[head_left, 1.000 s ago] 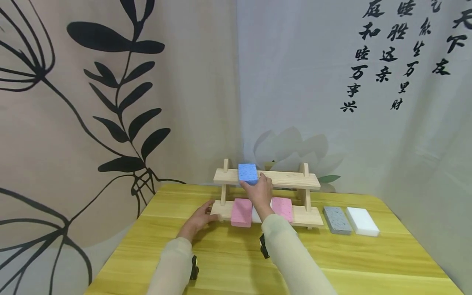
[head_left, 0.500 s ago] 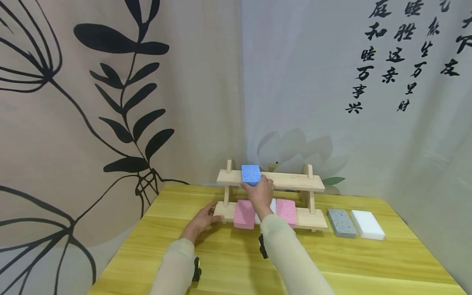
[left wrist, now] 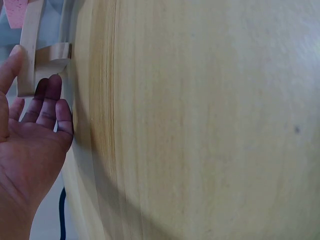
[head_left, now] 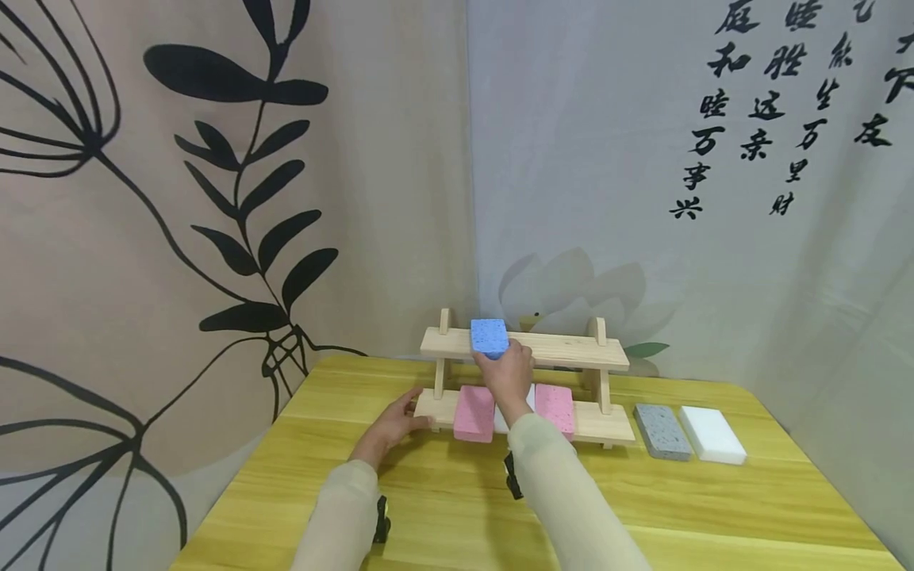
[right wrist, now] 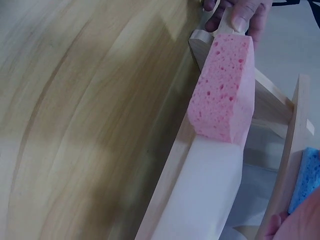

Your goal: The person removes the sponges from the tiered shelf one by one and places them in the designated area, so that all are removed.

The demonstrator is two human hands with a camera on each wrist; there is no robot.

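A blue sponge (head_left: 489, 337) lies on the upper board of a two-tier wooden shelf (head_left: 564, 346), left of its middle. My right hand (head_left: 508, 375) holds its front part between thumb and fingers; the right wrist view catches only an edge of that hand (right wrist: 300, 220) and the sponge. At the left end of the lower board, my left hand (head_left: 390, 428) grips the wood, thumb on one side and fingers on the other. Along the lower board lie a pink sponge (head_left: 474, 414), a white block (right wrist: 205, 185) partly hidden by my right arm, and another pink sponge (head_left: 554, 406).
A grey sponge (head_left: 662, 432) and a white block (head_left: 712, 435) lie side by side on the wooden table (head_left: 443, 507), right of the shelf. Close behind the shelf hangs a printed curtain (head_left: 400, 198). More curtain borders the table's right side.
My right hand and the blue sponge have shifted very slightly right along the upper board. My left hand keeps its place on the lower board. The head view has moved a little.
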